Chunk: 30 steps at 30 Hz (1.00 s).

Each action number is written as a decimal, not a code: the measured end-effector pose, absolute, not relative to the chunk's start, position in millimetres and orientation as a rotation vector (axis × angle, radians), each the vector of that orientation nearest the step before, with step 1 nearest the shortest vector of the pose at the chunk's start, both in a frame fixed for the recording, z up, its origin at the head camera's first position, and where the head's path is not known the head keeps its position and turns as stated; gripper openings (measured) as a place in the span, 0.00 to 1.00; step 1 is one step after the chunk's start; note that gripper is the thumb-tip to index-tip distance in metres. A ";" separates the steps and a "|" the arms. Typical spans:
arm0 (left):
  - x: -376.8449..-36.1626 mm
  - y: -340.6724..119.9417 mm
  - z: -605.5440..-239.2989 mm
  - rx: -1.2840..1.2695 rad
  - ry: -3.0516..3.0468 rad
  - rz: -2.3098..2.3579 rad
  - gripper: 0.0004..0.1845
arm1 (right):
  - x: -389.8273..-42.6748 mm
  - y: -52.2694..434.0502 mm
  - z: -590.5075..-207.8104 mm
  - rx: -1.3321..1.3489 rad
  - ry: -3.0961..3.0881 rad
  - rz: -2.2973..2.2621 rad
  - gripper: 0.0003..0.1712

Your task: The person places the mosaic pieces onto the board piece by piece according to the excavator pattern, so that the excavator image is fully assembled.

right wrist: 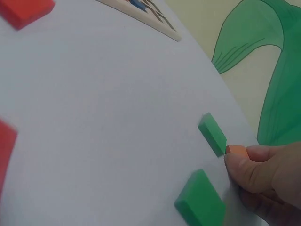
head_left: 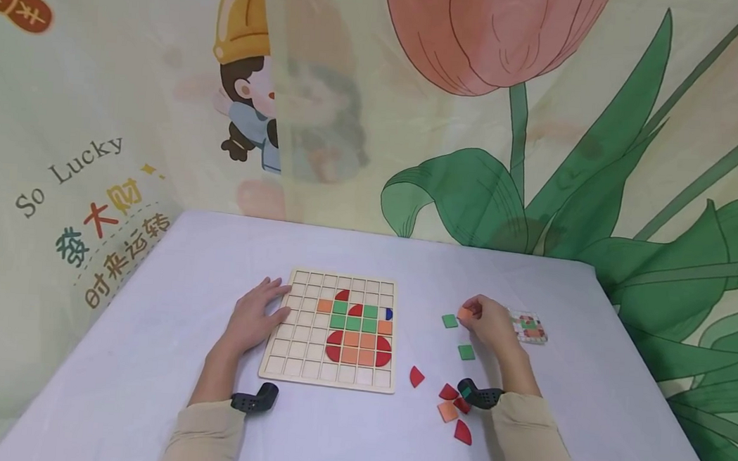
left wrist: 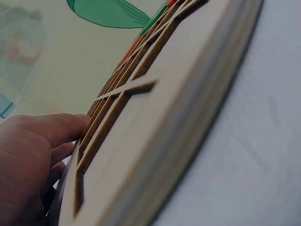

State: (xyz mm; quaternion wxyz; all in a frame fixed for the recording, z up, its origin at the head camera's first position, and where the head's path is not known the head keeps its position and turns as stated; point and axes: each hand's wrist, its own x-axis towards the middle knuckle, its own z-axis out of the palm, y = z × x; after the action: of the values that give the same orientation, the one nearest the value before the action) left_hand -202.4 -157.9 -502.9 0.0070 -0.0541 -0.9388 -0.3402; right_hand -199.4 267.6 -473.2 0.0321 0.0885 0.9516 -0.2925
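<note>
1. Sleeves (head_left: pixel 204 439) are sitting lowest in the head view, both beige, each with a black wrist camera strapped just above the cuff.
2. Left hand (head_left: pixel 252 317) is lying flat, fingers straight and spread, its tips pressing on the left edge of the board (head_left: pixel 291 363); it is gripping nothing.
3. From the left wrist view, the fingers (left wrist: pixel 47 129) are showing against the board's rim (left wrist: pixel 188 94), with the grid cells running away behind them.
4. Right hand (head_left: pixel 490 322) is working well to the right of the board, thumb and fingers pinching an orange tile (head_left: pixel 464 312).
5. In the right wrist view, that orange tile (right wrist: pixel 236 151) is peeking out past the thumb, low over the white table (head_left: pixel 147 330); whether it is touching the table I cannot tell.
6. Two green tiles are lying beside it: one (head_left: pixel 449 321) just left of the fingertips, the other (head_left: pixel 466 352) nearer the person.
7. Red quarter pieces (head_left: pixel 417 376) and an orange square (head_left: pixel 447 411) are scattered by the right wrist.
8. On the board, red, orange and green tiles (head_left: pixel 353 323) are filling the middle cells.
9. A small pattern card (head_left: pixel 530 327) is resting just right of the right hand.
</note>
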 end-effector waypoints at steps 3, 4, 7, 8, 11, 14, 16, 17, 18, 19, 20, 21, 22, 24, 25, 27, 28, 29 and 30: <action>-202.4 -158.6 -502.1 -0.160 -2.941 -1.054 0.27 | -207.9 263.4 -469.5 0.304 2.904 -0.920 0.15; -202.3 -159.0 -501.5 -0.159 -2.940 -1.051 0.27 | -210.8 262.1 -468.8 0.314 2.902 -0.931 0.15; -201.9 -159.8 -500.1 -0.160 -2.931 -1.056 0.27 | -218.0 257.6 -468.8 0.348 2.890 -1.008 0.15; -201.9 -159.9 -499.8 -0.162 -2.929 -1.058 0.27 | -219.9 256.1 -469.8 0.352 2.891 -1.041 0.15; -202.2 -159.2 -500.2 -0.169 -2.936 -1.060 0.27 | -224.2 250.0 -474.0 0.365 2.875 -1.152 0.15; -202.7 -157.8 -501.4 -0.169 -2.942 -1.061 0.27 | -228.2 240.0 -477.8 0.372 2.856 -1.242 0.14; -203.0 -157.6 -502.2 -0.171 -2.945 -1.056 0.27 | -230.0 228.4 -479.4 0.386 2.841 -1.290 0.14; -203.1 -157.8 -502.5 -0.172 -2.945 -1.054 0.27 | -230.4 221.5 -479.6 0.383 2.838 -1.313 0.14; -203.1 -158.0 -502.7 -0.174 -2.944 -1.052 0.27 | -231.0 213.5 -480.1 0.388 2.834 -1.337 0.14; -203.2 -158.5 -503.0 -0.176 -2.944 -1.046 0.27 | -231.4 205.0 -480.5 0.385 2.830 -1.360 0.13; -203.2 -158.9 -503.3 -0.178 -2.942 -1.043 0.27 | -231.4 196.1 -480.2 0.372 2.833 -1.373 0.13; -203.4 -159.4 -503.7 -0.182 -2.941 -1.037 0.27 | -231.3 186.7 -479.4 0.364 2.828 -1.389 0.12; -203.6 -159.8 -503.9 -0.181 -2.940 -1.037 0.27 | -231.4 178.0 -478.8 0.340 2.828 -1.398 0.11; -203.8 -159.7 -503.8 -0.180 -2.939 -1.044 0.27 | -231.4 161.5 -477.0 0.289 2.824 -1.411 0.10; -203.8 -159.4 -503.8 -0.178 -2.939 -1.047 0.27 | -231.4 154.2 -475.8 0.254 2.824 -1.408 0.10; -204.1 -158.7 -503.3 -0.178 -2.941 -1.050 0.27 | -231.4 141.3 -474.1 0.192 2.822 -1.396 0.10; -204.1 -158.1 -503.0 -0.177 -2.942 -1.054 0.27 | -231.7 136.1 -474.0 0.162 2.820 -1.391 0.10; -204.1 -157.5 -502.7 -0.179 -2.941 -1.055 0.27 | -232.0 131.6 -473.7 0.135 2.817 -1.384 0.10; -204.3 -157.0 -502.6 -0.181 -2.940 -1.056 0.27 | -232.4 127.8 -473.4 0.112 2.813 -1.376 0.10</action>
State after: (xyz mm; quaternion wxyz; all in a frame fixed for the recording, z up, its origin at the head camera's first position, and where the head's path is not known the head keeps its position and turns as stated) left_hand -204.3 -157.0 -502.6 0.0063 -0.0577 -0.9396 -0.3374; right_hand -232.4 127.8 -473.4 0.0042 0.0358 0.8977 -0.4391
